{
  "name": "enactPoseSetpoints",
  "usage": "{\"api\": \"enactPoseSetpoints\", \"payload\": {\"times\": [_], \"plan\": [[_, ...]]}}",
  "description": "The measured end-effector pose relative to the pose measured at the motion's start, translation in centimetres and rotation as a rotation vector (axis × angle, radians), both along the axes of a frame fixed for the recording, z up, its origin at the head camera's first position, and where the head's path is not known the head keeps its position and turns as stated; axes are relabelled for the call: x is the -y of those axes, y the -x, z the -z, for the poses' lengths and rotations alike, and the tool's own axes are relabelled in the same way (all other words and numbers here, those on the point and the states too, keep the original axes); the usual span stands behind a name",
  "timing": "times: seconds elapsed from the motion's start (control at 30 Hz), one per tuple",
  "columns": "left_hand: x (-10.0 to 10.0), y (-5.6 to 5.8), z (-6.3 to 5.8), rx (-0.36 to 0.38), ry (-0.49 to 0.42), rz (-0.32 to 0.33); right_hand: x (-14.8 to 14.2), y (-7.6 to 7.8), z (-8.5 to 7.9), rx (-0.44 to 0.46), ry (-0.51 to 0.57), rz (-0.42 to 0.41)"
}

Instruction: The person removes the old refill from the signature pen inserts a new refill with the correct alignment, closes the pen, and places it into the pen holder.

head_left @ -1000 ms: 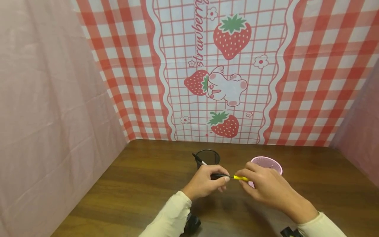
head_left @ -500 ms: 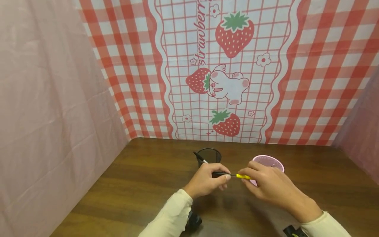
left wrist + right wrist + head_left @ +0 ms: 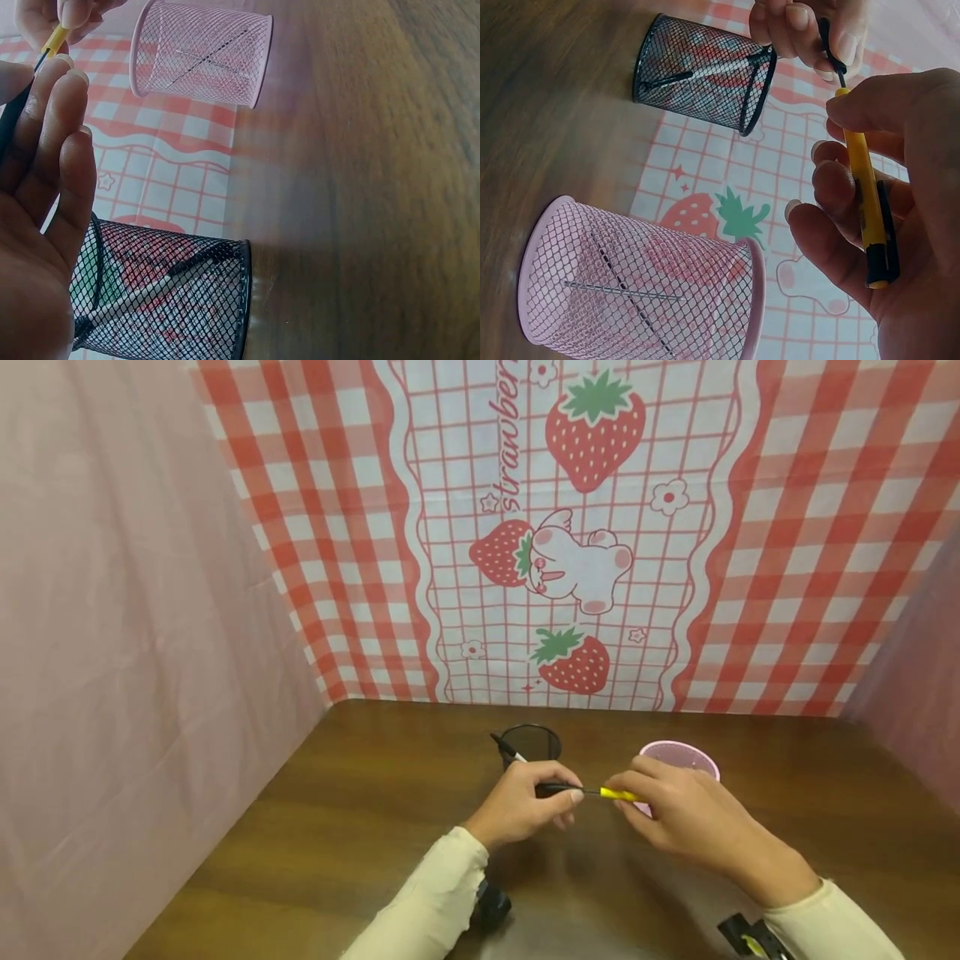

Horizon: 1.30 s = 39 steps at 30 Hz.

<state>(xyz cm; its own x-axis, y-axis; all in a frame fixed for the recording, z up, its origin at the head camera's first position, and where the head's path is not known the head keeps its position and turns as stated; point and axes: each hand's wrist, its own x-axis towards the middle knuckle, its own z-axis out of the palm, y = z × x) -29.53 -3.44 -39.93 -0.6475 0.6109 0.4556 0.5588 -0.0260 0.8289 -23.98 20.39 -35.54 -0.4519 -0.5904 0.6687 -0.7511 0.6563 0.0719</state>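
My left hand (image 3: 525,802) pinches a slender black piece (image 3: 551,789) between thumb and fingers. Facing it, my right hand (image 3: 693,814) grips a yellow pen-shaped barrel (image 3: 864,187) with a black clip. A thin dark rod (image 3: 842,79) spans the small gap between the two parts, in one line with both. In the right wrist view the barrel lies along the palm, thumb near its upper end. The left palm covers much of the black piece. Both hands are above the table, in front of two mesh pen cups.
The black mesh cup (image 3: 701,71) behind the left hand holds a white marker with black ends (image 3: 142,292). A pink mesh cup (image 3: 641,277), partly behind the right hand, has thin rods inside. Strawberry-print cloth (image 3: 570,552) hangs behind the wooden table (image 3: 300,860).
The yellow barrel has shifted slightly away from the left hand, so more of the thin rod shows. Both hands keep their grips. The head view has shifted a little.
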Motion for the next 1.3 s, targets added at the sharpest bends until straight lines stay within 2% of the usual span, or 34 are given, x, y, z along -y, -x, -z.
{"api": "enactPoseSetpoints", "payload": {"times": [0.17, 0.63, 0.87, 1.3], "plan": [[-0.23, 0.42, -0.16, -0.015, -0.001, -0.002, -0.22, 0.04, -0.55, 0.009, -0.006, 0.016], [0.11, 0.11, -0.05, -0.005, -0.008, -0.029, -0.52, -0.05, -0.77, 0.061, -0.045, 0.016], [0.02, 0.14, 0.11, -0.005, -0.014, -0.036, -0.55, -0.30, -0.86, 0.063, -0.059, 0.052], [0.03, 0.15, 0.16, -0.012, -0.016, -0.041, -1.04, -0.20, -1.01, 0.037, -0.061, 0.039]]}}
